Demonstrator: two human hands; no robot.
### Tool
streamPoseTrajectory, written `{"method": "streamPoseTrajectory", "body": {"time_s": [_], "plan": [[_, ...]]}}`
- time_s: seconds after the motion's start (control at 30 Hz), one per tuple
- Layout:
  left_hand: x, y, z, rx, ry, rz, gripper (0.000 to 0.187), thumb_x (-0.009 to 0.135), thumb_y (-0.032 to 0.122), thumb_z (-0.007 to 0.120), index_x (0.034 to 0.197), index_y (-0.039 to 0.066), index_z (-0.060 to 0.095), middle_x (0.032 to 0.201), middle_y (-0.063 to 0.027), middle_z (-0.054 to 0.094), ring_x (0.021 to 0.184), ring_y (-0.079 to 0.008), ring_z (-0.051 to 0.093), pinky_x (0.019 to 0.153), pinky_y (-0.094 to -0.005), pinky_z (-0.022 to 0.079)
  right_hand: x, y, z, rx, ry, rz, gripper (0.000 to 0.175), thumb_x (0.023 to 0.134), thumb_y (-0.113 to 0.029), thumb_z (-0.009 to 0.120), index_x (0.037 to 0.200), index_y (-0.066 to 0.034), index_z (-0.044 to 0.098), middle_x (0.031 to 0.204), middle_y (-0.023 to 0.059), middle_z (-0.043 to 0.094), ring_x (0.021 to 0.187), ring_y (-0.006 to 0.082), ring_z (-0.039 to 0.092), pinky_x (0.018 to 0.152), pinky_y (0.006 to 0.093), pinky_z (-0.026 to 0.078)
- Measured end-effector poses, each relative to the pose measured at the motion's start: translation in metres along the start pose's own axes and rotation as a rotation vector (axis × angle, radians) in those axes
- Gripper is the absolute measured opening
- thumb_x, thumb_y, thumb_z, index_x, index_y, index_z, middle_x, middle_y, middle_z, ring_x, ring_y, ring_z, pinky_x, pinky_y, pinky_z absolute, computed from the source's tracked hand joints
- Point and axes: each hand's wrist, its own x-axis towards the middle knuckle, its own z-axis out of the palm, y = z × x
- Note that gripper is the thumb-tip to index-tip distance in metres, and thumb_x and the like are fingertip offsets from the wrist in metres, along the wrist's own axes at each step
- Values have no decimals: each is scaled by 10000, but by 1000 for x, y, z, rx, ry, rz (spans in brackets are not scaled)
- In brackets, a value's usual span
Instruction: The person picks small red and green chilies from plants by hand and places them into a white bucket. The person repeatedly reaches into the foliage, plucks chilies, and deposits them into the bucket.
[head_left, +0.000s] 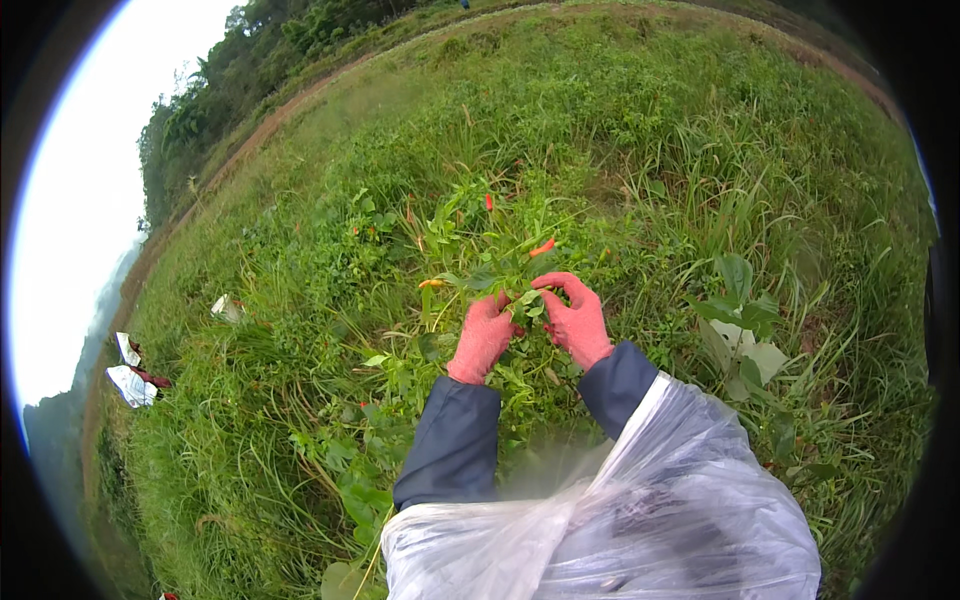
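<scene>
Both hands wear pinkish-red gloves and meet at the top of a leafy chili pepper plant (484, 279). My left hand (484, 337) has its fingers curled at the stems and leaves. Beside it, my right hand (576, 319) bends thumb and forefinger around a leafy part of the plant; what lies between the fingertips is too small to tell. An orange-red chili pepper (541, 248) sticks out just above the right hand. To the left is a yellow-orange chili (431, 283), and farther up a red chili (489, 202).
Clear plastic sheeting (600, 540) covers my body below the dark sleeves. White sacks (133, 386) lie in the grass at the far left, with another white item (226, 308) nearer. Broad-leaved plants (739, 307) stand at right amid tall grass. Trees line the field's far edge.
</scene>
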Motion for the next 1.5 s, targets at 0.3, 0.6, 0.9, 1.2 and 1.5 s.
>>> {"method": "streamPoseTrajectory", "body": {"time_s": [0.3,0.6,0.9,1.2,1.5], "plan": [[8,-24,4,-791,32,157,196,927,151,581,1087,41,557,992,-84,599,891,-198,603,722,-311,503,17,36,-21,1467,-516,481,177,920,-180,512,1025,-39,528,836,-5,507,554,94,416,423,208,327],[4,-29,-6,-734,99,278,298,925,152,578,1200,86,487,917,-43,568,785,-120,532,595,-245,448,-1,17,-34,1069,-380,504,147,914,-155,529,1040,-101,581,839,-12,513,498,80,369,385,207,296],[3,-35,-9,-413,216,190,312,877,107,637,1170,72,534,1043,-25,605,754,-166,615,606,-278,475,16,-1,8,-177,-189,-23,463,864,-129,633,1312,-143,518,799,-17,544,500,50,416,423,215,320],[-6,1,8,427,698,734,525,722,61,719,1207,33,519,1137,-139,537,1056,-297,525,907,-363,432,34,35,25,-298,-402,-88,470,881,-96,573,1342,-149,497,914,16,626,650,73,491,579,254,425],[8,13,-11,236,289,394,327,787,-8,645,1099,89,643,999,-84,672,885,-174,626,801,-296,481,17,37,13,-253,-211,-1,421,870,-175,627,1275,-108,532,750,6,602,519,78,486,470,230,381]]}}
